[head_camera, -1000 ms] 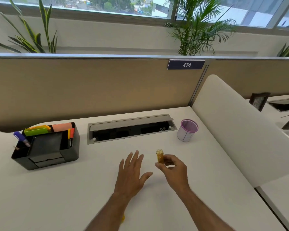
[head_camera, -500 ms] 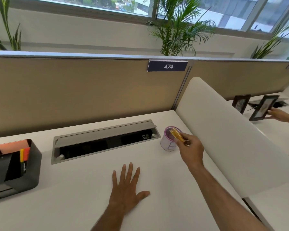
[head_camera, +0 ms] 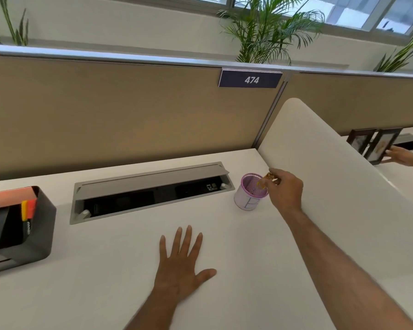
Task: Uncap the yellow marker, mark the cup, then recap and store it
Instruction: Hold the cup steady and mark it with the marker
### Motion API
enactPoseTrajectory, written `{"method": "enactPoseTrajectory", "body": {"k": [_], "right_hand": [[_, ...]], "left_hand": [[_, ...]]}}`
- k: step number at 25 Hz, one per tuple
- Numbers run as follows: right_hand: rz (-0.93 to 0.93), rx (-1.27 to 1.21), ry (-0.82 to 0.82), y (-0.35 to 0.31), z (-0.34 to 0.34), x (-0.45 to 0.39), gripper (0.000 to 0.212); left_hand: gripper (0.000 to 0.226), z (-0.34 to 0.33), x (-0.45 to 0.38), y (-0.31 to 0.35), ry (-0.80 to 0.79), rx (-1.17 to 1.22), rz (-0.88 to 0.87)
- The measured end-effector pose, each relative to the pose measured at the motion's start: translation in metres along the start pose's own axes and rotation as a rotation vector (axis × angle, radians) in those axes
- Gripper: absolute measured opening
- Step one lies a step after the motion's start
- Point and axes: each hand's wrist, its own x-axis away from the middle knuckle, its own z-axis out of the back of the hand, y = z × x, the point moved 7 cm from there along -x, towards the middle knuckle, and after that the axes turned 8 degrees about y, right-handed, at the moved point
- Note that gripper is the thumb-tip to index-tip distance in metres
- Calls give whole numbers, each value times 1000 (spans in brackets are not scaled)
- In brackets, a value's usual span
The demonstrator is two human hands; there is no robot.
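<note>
A small cup (head_camera: 247,202) with a purple mesh rim and a white band bearing blue pen lines stands on the white desk (head_camera: 119,277), right of the cable tray. My right hand (head_camera: 285,190) hovers at the cup's right rim, fingers pinched on the yellow marker (head_camera: 264,181), which tilts down into the cup's mouth. Its lower end is hidden inside the mesh. My left hand (head_camera: 180,263) lies flat on the desk, fingers spread, holding nothing.
An open grey cable tray (head_camera: 150,191) is sunk into the desk at the back. A black organiser (head_camera: 17,225) with markers and sticky notes sits at the left edge. A white curved divider (head_camera: 332,177) rises on the right; beyond it another person's hand (head_camera: 401,156) holds a picture frame.
My right hand carried the yellow marker from the desk's middle to the cup and now tilts it into the mouth. The left hand stayed flat. The view swung right.
</note>
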Motion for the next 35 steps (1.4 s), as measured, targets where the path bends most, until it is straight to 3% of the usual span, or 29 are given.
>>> {"method": "enactPoseTrajectory", "body": {"k": [4,5,8,12,13,16,20,23,27,30,35], "right_hand": [[33,-14,36,-8,-3,1,79],[46,-18,36,-9,-4,1,81],[122,70,-21,-12,-10,5,53],[91,62,42,-16,-8,9,89],[93,52,45,-15,-8,9,86],[136,141,-10,-14,-12,9,47],[98,87,38,-12,-6,10,75],[122,159,-7,-9,-8,10,45],[79,72,34,-7,-6,12,79],[117,149,-10,-4,-11,11,49],[106,107,4,-5,-8,13,59]], "left_hand": [[96,-2,0,0,-31,-37,1],[96,-2,0,0,-32,-39,3],[96,-2,0,0,-27,-38,3],[96,-2,-1,0,-20,-29,-3],[96,-2,-1,0,-23,-40,-5],[95,0,-1,0,-13,-30,-2],[96,0,-1,0,-21,-43,-5],[96,-1,-1,0,-23,-46,-3],[96,0,0,0,-25,-58,-4],[96,-1,-1,0,-29,-56,-2],[96,-2,-1,0,-6,-25,-7]]}}
